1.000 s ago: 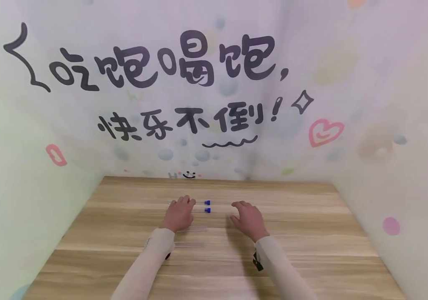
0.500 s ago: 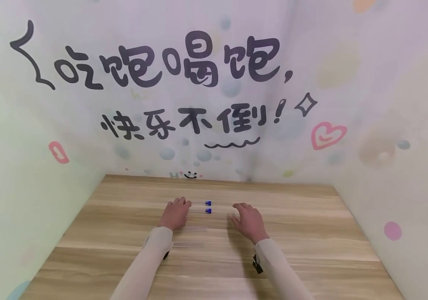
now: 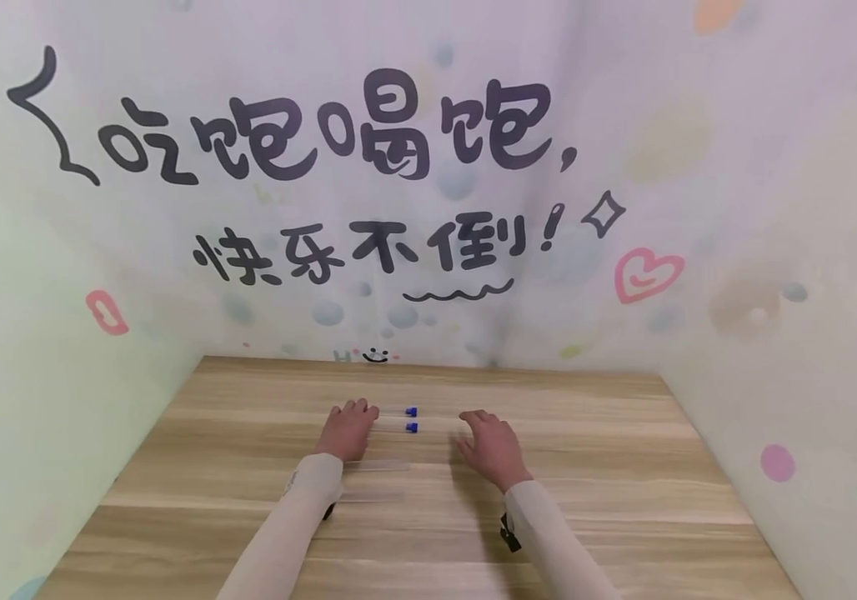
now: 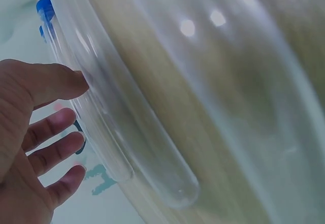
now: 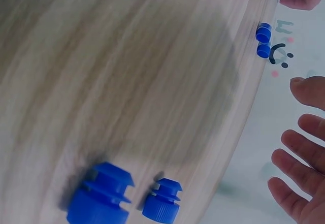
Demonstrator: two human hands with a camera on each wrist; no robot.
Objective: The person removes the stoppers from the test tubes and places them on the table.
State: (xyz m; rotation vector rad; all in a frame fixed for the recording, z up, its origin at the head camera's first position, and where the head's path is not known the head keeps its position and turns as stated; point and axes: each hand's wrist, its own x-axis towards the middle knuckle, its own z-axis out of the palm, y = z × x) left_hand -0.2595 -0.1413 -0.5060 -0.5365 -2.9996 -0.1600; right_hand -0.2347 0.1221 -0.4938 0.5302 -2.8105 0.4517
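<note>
My left hand [image 3: 348, 432] hovers with loosely bent, spread fingers over the left ends of two clear test tubes with blue caps [image 3: 412, 427]. In the left wrist view its thumb overlaps one capped tube [image 4: 96, 117], and nothing is gripped. Nearer to me lie two clear tubes without caps, one mid-view [image 4: 142, 137] and one large in the foreground [image 4: 238, 102]. To the right, my right hand [image 3: 494, 448] is held above the table, fingers apart and holding nothing. Two loose blue caps, a nearer one [image 5: 101, 196] and a farther one [image 5: 161, 201], show in the right wrist view.
The wood-grain table [image 3: 623, 467] meets a pale wall [image 3: 428, 325] with black lettering at its back edge. Side walls stand left and right. The right arm's sleeve [image 3: 559, 533] covers part of the table.
The left hand has shifted slightly left, uncovering more of the capped tubes. The right hand stays at nearly the same place. The head view has moved slightly.
</note>
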